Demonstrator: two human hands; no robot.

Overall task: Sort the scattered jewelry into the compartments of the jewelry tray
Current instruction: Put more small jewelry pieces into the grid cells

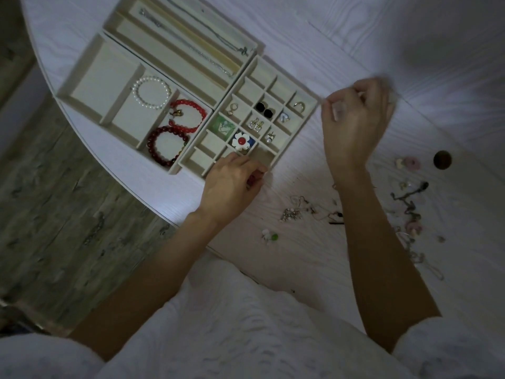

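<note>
Loose jewelry lies scattered on the tabletop near the right arm. Left hand steadies the tray, fingers curled at its edge; right hand hovers beside it, apparently pinching something small, blurred.

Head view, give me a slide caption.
Left hand at the grid tray, right hand raised, loose jewelry still unsorted.

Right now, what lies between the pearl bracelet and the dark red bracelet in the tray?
In the head view, the bright red bracelet lies between the pearl bracelet and the dark red bracelet.
</note>
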